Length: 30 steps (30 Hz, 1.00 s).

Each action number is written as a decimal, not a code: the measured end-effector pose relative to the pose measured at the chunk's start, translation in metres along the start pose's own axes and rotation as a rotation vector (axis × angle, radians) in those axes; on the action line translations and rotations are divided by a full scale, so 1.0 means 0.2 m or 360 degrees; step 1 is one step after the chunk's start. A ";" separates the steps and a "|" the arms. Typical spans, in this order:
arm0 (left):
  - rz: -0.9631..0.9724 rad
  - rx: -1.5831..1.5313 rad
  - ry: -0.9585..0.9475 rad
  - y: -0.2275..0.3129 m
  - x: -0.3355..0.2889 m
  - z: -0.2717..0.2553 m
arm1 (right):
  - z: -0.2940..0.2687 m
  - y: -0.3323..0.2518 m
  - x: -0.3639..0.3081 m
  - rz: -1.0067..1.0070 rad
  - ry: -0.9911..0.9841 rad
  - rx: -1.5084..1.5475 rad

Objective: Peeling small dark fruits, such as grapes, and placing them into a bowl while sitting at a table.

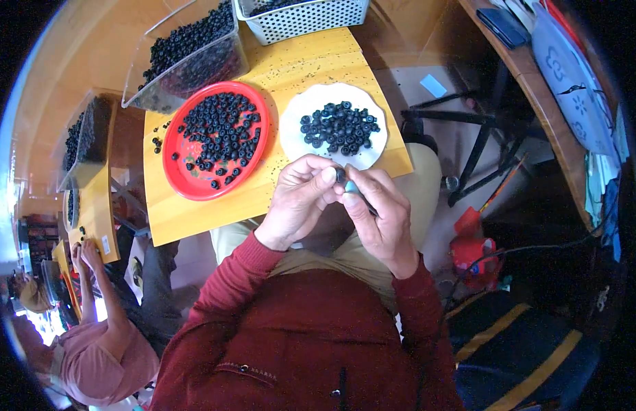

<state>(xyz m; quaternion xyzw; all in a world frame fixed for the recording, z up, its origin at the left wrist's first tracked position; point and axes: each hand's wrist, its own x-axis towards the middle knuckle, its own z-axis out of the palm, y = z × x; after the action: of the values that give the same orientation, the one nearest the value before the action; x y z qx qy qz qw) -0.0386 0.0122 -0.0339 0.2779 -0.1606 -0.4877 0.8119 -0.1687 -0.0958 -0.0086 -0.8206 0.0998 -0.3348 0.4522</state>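
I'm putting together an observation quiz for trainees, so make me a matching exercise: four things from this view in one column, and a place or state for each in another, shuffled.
Things
1. Red plate
2. White plate
3. Perforated basket
4. Left hand

Places or states
A. At the far edge of the yellow table
B. Pinching a small dark piece
C. On the table's right part
D. On the table's left part

Right pairs: 1-D, 2-C, 3-A, 4-B

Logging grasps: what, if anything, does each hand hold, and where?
Left hand: small black piece, by its edge. Right hand: what looks like a slim tool, near its teal end.
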 end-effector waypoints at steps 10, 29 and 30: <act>0.0057 0.0093 -0.0010 0.02 -0.03 0.05 | -0.04 -0.04 -0.01 0.0020 -0.0034 0.0104; 0.0622 0.1487 0.0494 0.26 -0.13 -0.06 | -0.10 0.03 -0.09 0.0346 0.0192 0.0105; 0.0724 0.1719 0.0559 0.31 -0.13 -0.11 | -0.10 0.04 -0.10 0.0356 0.0189 0.0097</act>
<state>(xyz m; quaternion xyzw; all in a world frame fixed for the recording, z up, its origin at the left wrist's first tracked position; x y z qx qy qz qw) 0.0039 0.0650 -0.0144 0.6852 -0.3043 -0.0988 0.6543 -0.1957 -0.1046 -0.0178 -0.7690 0.2071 -0.3332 0.5047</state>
